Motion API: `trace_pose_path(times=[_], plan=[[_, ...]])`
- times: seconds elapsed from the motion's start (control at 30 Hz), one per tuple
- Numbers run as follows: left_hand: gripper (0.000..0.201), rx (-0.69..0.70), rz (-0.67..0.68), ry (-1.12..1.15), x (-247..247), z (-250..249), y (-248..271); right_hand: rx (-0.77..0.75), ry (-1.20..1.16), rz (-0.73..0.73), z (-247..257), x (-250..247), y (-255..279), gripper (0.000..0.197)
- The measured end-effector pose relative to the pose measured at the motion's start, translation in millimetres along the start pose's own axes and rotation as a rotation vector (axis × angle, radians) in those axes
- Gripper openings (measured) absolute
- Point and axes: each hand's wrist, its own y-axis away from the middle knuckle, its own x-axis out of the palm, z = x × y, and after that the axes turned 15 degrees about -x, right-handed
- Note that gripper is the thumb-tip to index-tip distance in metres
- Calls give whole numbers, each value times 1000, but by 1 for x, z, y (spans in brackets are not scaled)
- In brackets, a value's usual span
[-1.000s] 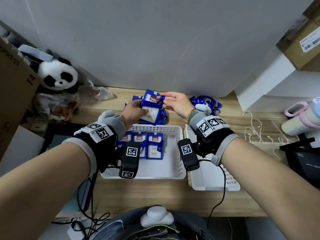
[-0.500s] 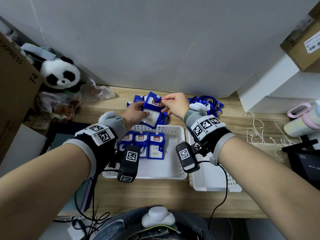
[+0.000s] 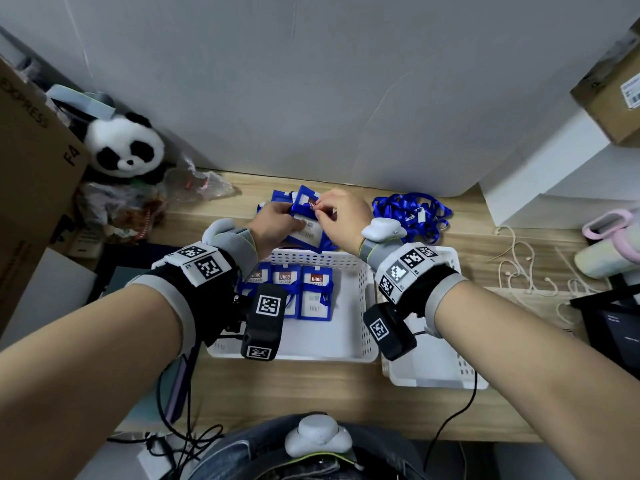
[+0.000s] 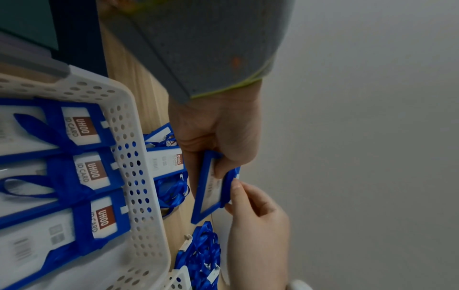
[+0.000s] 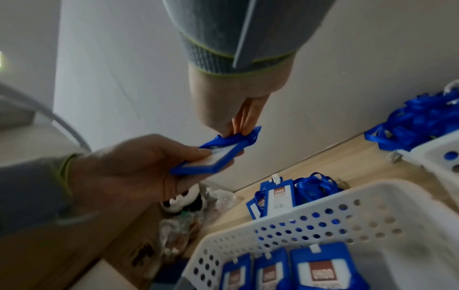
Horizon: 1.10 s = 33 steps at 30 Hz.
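Observation:
A blue ID badge holder (image 3: pixel 302 206) hangs in the air behind the left white basket (image 3: pixel 294 356). My left hand (image 3: pixel 273 220) grips its lower part, thumb on the card face (image 4: pixel 211 188). My right hand (image 3: pixel 343 216) pinches a blue strap (image 5: pixel 238 135) at the holder's top end (image 5: pixel 213 157). In the wrist views the two hands meet at the holder: left hand (image 5: pixel 139 162), right hand (image 4: pixel 255 208). Three more badge holders (image 3: pixel 287 289) with straps wound round them lie side by side in the basket.
Loose badge holders (image 3: pixel 311 233) lie on the wooden table behind the basket. A heap of blue lanyards (image 3: pixel 412 213) sits at the back right. A second white basket (image 3: pixel 433 379) stands to the right. A panda toy (image 3: pixel 124 147) and a cardboard box (image 3: pixel 31 168) crowd the left; cups and cords are on the right.
The badge holder has tipped from facing me to a flatter slant. My right fingers have shifted left over its top end. Both hands stay behind the basket.

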Motion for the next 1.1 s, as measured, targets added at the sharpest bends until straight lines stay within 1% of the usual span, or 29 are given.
trace_pose_path(times=[0.1,0.17,0.27,0.33,0.43,0.53,0.6,0.67,0.7,0.77,0.8,0.83,0.87,0.9,0.97,1.0,1.1], plan=[[25,-8,0,-12,-4,0,-3,-102,48,92,-4,1,6,28],[25,-17,-1,-39,-4,2,-4,-142,142,140,-3,-1,5,27],[18,-36,10,-64,-4,4,-4,-159,239,221,2,-3,2,26],[21,-27,1,-102,-3,4,-4,-116,175,203,3,-1,2,25],[26,-2,-12,-127,-3,4,-4,29,-58,125,1,6,0,18],[22,12,-15,-155,-1,4,-3,139,-126,188,-3,11,-4,17],[24,-1,-16,-144,-1,6,-5,154,-157,238,-5,10,-3,15],[27,-18,-14,-127,-2,7,-7,132,-220,255,-5,7,2,9],[27,-31,-11,-110,-3,7,-8,114,-254,258,-5,6,6,12],[27,-77,5,-49,-6,7,-10,59,-344,253,-3,3,14,39],[29,-99,19,-21,-7,7,-10,28,-392,247,-2,0,17,48],[32,-116,29,-2,-8,7,-10,-6,-423,244,-3,0,18,50],[36,-128,33,10,-10,6,-9,-21,-433,254,-4,-1,19,44],[40,-135,36,24,-11,7,-9,-20,-425,259,-6,0,19,34],[45,-156,35,54,-13,8,-9,28,-363,235,-7,3,18,12],[46,-163,32,65,-14,9,-10,51,-321,203,-7,5,17,10],[49,-164,-18,127,-19,14,-12,102,-257,75,-12,9,18,14]])
